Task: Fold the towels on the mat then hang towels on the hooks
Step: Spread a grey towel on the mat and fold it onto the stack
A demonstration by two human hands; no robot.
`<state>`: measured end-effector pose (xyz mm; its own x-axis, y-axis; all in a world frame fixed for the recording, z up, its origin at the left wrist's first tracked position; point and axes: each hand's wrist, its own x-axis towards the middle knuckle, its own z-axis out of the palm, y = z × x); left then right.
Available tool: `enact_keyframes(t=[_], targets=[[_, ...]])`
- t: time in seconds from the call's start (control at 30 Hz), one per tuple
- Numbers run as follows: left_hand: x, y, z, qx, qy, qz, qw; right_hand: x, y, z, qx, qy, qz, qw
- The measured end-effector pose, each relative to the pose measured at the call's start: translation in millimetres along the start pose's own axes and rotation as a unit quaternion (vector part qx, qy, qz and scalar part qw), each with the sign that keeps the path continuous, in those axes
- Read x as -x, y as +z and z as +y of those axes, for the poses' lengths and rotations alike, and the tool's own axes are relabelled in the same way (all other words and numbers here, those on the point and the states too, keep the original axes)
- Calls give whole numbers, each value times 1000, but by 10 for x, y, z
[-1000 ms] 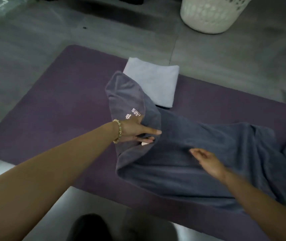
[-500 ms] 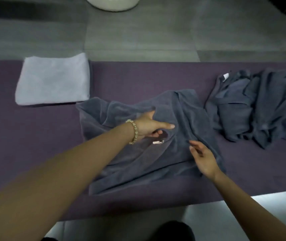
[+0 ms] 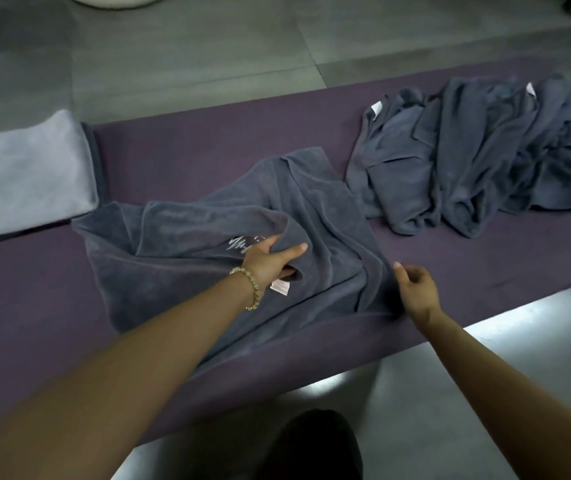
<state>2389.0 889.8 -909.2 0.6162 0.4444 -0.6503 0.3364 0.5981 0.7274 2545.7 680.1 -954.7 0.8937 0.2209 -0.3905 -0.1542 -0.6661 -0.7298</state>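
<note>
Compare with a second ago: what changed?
The left hand keeps gripping a fold of the grey towel, drawing it rightward off the folded light towel. The right hand slid from the towel's middle to its right edge; grip unclear. Folded towel, mat unchanged.

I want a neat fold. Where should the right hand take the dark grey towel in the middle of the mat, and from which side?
The dark grey towel is probably best pinched at its right edge near the front corner, from the right: it lies free on the mat, beside the right hand, while the left hand grips a bunched fold.
</note>
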Motion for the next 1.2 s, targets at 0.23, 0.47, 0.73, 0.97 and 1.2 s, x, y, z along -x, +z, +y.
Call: enact_keyframes(t=[0.23,0.47,0.73,0.97,1.2], targets=[[-48,229,-70,-56,37,10,998,156,-134,55,36,38,-110,993],[54,-86,285,-131,122,105,978,489,-71,-574,-143,-127,-155,969],[495,-691,902,-105,295,182,932,865,491,-1577,-176,-230,-311,905],[769,-1353,1022,-62,251,235,937,1149,860,-1978,59,-340,-393,852],[941,-1686,857,25,223,140,964,1358,1206,-2382,141,-504,-312,793]])
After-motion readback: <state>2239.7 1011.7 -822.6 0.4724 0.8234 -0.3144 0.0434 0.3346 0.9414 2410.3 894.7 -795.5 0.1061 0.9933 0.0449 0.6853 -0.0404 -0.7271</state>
